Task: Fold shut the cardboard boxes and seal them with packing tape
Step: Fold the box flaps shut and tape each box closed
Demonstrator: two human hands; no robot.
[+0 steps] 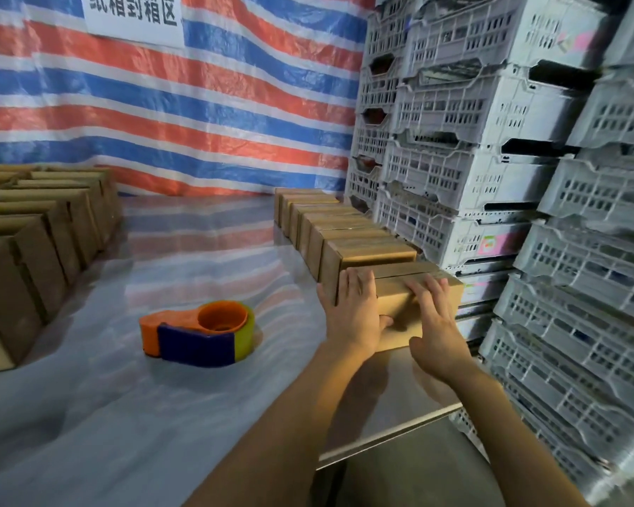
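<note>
A small closed cardboard box (396,307) stands at the near end of a row of closed boxes (344,228) along the table's right side. My left hand (352,312) lies on the box's left part, fingers spread over its top and thumb on the near face. My right hand (434,323) presses on the box's right part, fingers on the top. Both hands hold this box against the row. An orange and blue tape dispenser (198,333) lies on the table to the left, apart from both hands.
Several open cardboard boxes (41,228) line the left side of the table (162,397), which is covered with shiny plastic sheet. Stacked grey plastic crates (527,177) rise on the right. A striped tarp (198,104) hangs behind. The table's metal edge (388,429) runs near right.
</note>
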